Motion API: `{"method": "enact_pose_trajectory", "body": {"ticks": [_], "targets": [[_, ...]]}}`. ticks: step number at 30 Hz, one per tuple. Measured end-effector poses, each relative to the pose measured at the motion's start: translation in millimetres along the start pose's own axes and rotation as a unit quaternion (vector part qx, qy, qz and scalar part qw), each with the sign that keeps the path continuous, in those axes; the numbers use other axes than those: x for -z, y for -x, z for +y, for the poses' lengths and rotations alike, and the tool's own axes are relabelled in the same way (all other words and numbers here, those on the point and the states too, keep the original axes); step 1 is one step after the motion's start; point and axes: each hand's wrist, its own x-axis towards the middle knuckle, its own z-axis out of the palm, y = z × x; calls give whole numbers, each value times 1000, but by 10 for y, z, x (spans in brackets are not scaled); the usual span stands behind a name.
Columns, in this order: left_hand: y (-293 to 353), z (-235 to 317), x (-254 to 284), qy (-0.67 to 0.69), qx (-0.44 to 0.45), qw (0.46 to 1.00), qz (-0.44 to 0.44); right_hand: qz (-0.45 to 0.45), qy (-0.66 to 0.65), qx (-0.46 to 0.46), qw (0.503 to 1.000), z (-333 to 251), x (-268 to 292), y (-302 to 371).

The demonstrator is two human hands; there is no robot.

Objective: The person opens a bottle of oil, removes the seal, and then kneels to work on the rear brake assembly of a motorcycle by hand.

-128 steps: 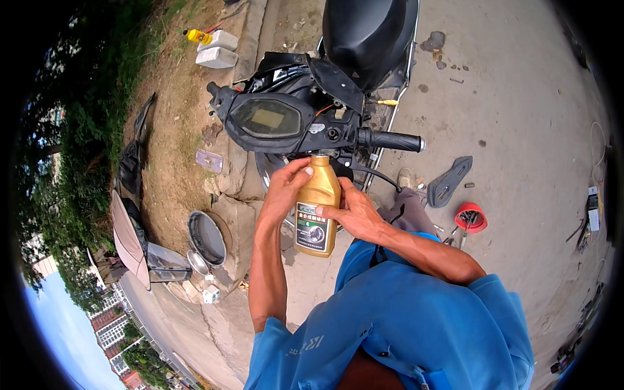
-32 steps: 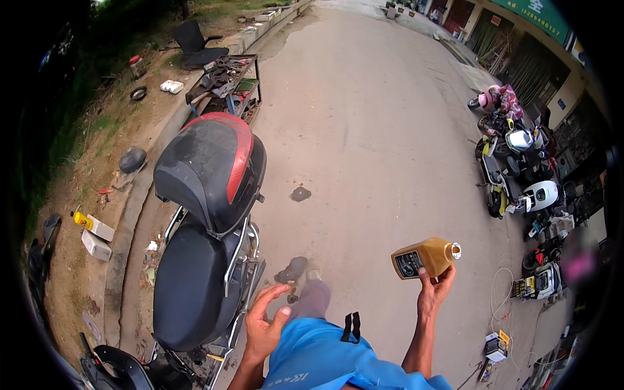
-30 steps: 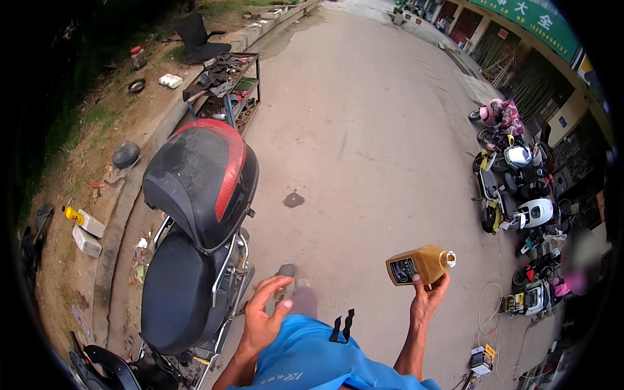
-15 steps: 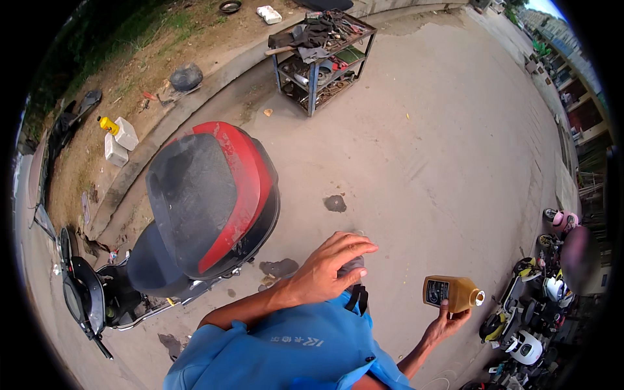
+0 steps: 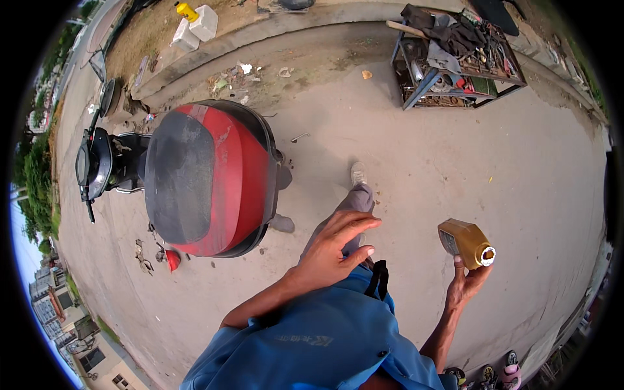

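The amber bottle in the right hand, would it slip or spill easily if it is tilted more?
The amber bottle probably feels stiff, like moulded plastic. Its mouth looks open, so more tilt might spill whatever is inside. The right hand holds it only from below with its fingers, so it could slip.

Blue short-sleeved shirt [image 5: 325, 344] with faint pale lettering, bare forearms, grey trousers [image 5: 351, 208], pale grey shoe [image 5: 358, 173], small black strap [image 5: 379, 281] at the waist

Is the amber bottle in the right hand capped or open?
Open: the amber bottle in the right hand shows a bare round mouth, no cap.
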Motion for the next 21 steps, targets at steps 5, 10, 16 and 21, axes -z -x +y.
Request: {"method": "enact_pose_trajectory", "body": {"ticks": [5,10,16,21], "targets": [[-825,-152,-161,21,42,997,55,-74,1,18,997,-113,-687,-1061],[-1635,-324,-42,-1,97,990,101,-176,14,22,984,16,-1442,-1944],[-2261,-391,122,-21,158,975,151,-290,14,115,950,-367,-2231,-2786],[-2624,-409,136,-46,220,949,222,-382,-7,166,909,-381,-2788,-3436]]}}
